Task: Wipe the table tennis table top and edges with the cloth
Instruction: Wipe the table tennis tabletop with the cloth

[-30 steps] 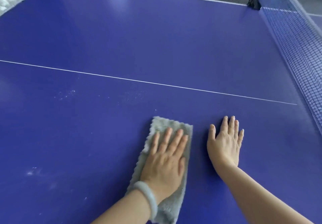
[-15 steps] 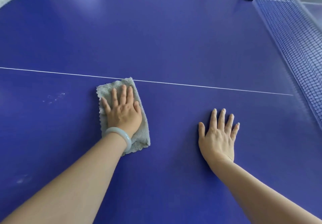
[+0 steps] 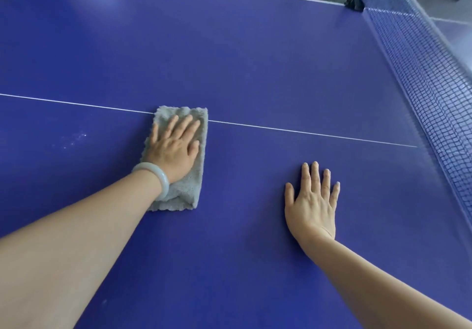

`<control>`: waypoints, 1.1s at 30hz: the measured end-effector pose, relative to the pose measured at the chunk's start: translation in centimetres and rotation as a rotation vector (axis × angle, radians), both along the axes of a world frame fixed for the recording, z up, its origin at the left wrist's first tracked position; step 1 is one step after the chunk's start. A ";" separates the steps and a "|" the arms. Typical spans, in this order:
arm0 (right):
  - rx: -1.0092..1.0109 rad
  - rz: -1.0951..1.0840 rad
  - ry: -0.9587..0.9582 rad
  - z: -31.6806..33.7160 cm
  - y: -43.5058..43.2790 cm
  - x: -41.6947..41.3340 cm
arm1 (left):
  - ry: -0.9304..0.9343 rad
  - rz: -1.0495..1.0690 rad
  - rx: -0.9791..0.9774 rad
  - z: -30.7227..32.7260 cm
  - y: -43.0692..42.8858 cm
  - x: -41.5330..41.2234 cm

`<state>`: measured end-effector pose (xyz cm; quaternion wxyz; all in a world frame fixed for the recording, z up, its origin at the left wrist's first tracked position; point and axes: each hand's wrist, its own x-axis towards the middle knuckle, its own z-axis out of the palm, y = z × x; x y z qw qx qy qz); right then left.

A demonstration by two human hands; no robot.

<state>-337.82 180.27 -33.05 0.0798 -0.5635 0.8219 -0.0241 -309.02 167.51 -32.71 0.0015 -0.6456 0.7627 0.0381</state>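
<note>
Left hand (image 3: 173,147) presses one cloth (image 3: 184,193).

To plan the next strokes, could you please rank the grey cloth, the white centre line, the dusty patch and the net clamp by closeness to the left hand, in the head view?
1. The grey cloth: directly under the left hand, touching it.
2. The white centre line: just beyond that hand.
3. The dusty patch: off to its left.
4. The net clamp: at the far right edge.

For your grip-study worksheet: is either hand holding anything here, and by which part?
Neither hand grips anything. The left hand presses flat on top of the folded grey cloth, palm at its middle; the right hand lies flat on the table top.
</note>
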 end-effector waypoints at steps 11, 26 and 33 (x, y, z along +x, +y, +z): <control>-0.137 0.328 0.009 1.6 0.6 1.7 | 0.029 0.128 0.004 0.8 12.5 -2.1; -0.063 0.287 -0.041 0.4 2.5 10.7 | 0.041 0.253 -0.030 0.4 12.2 10.0; -0.050 0.278 -0.054 0.6 2.5 10.9 | 0.099 0.217 -0.034 0.9 20.4 0.1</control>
